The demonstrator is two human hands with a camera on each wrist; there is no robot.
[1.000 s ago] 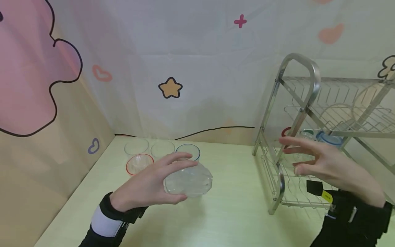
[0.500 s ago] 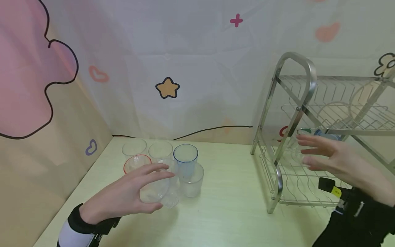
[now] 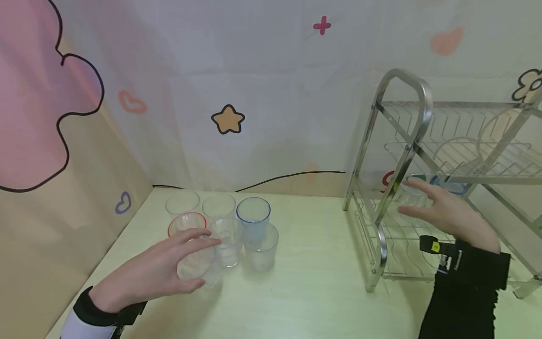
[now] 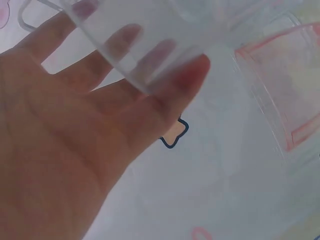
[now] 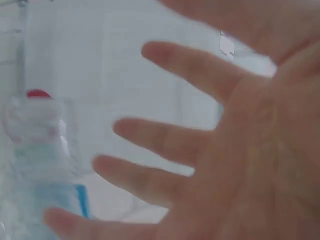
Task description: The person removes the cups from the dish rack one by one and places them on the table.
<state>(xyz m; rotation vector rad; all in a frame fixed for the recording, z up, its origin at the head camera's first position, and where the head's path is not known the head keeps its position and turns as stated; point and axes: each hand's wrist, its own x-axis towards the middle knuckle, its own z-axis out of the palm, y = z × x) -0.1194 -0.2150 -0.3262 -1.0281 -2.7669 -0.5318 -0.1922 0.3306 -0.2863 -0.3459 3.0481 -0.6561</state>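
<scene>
My left hand [image 3: 148, 273] holds a clear drinking glass [image 3: 195, 263] above the table's left part. In the left wrist view its fingers and thumb [image 4: 187, 75] curl round the glass wall. Close by stand a red-rimmed glass [image 3: 187, 220], a blue-rimmed glass [image 3: 254, 221] and clear glasses, one [image 3: 228, 245] just right of the held one and another [image 3: 262, 252] beyond it. My right hand [image 3: 455, 216] is at the rack's lower shelf, by a clear glass [image 3: 410, 195]. In the right wrist view its fingers [image 5: 160, 142] are spread, with nothing gripped.
A two-tier metal dish rack [image 3: 419, 117] stands on the right, with clear plates [image 3: 457, 155] on its upper tier. A blue glass [image 3: 453, 186] sits on the lower tier. A printed curtain [image 3: 288, 94] hangs behind the pale table [image 3: 313, 273].
My left hand has carried the glass left and toward me, uncovering clear glasses behind it. My right hand shifted right, then back left, its thumb and fingers spreading wider.
</scene>
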